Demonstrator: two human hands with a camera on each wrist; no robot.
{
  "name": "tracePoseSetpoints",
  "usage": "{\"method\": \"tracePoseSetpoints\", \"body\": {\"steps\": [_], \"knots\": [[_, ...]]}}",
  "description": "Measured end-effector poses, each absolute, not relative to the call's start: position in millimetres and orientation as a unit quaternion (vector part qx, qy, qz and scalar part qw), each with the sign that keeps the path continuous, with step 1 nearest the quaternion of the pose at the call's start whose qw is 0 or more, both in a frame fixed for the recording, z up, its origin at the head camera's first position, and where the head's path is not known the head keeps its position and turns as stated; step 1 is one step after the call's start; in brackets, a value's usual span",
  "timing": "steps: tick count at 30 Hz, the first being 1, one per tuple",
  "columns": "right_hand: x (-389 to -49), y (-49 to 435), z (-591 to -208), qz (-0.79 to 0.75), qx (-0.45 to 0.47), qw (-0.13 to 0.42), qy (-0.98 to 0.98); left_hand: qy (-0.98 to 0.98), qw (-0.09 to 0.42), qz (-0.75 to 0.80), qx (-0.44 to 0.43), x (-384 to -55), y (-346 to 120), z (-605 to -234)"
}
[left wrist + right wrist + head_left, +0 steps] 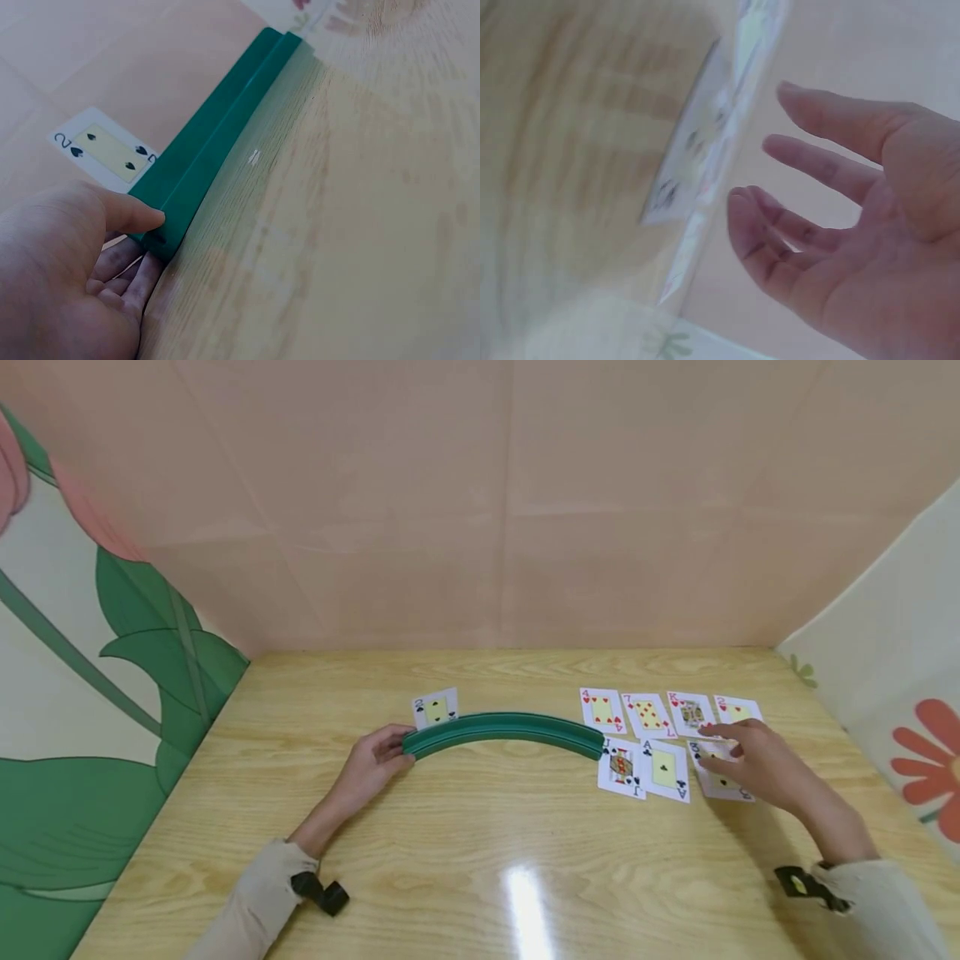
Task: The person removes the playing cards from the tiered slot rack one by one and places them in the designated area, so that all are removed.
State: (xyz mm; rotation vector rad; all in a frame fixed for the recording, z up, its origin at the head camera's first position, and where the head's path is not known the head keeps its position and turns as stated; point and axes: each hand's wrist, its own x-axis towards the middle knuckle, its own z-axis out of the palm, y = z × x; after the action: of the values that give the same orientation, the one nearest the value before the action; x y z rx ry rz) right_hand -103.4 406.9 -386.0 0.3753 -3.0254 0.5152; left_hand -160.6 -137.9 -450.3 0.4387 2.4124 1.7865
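My left hand (372, 768) grips the left end of a curved green card holder (506, 725), thumb on the near face. A two of spades (437, 707) rises behind the holder's left part, its lower edge hidden by it. The right hand (765, 762) hovers over the cards at the right, fingers loosely bent and apart, holding nothing. Beneath it lies a black-suited card (723, 785), partly covered, with the king of hearts (690, 712) and two of hearts (738, 708) just behind. In the right wrist view, the cards are blurred beside the hand (847, 202).
Further left in the card group lie a four of hearts (602, 708), a seven of diamonds (649, 714), a jack (622, 768) and an ace of clubs (664, 770). The holder's right end overlaps the jack. Walls bound the wooden table (450, 860) at the back and sides.
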Motion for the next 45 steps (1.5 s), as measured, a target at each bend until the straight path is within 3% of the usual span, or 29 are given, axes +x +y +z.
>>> {"method": "tracePoseSetpoints", "body": {"steps": [8, 15, 25, 45], "knots": [[-101.2, 369.0, -370.7, 0.206, 0.172, 0.121, -0.956, 0.791, 0.063, 0.593, 0.138, -160.7, -141.6, -450.5], [-98.7, 323.5, -358.8, 0.263, 0.201, 0.085, -0.940, 0.788, 0.058, 0.596, 0.139, -160.5, -142.0, -449.3], [-112.6, 284.5, -350.0, 0.283, 0.242, 0.095, -0.923, 0.788, 0.056, 0.596, 0.142, -161.0, -140.6, -451.0], [-145.7, 213.8, -335.1, 0.314, 0.250, 0.055, -0.914, 0.786, 0.056, 0.599, 0.142, -160.3, -137.3, -449.0]]}}
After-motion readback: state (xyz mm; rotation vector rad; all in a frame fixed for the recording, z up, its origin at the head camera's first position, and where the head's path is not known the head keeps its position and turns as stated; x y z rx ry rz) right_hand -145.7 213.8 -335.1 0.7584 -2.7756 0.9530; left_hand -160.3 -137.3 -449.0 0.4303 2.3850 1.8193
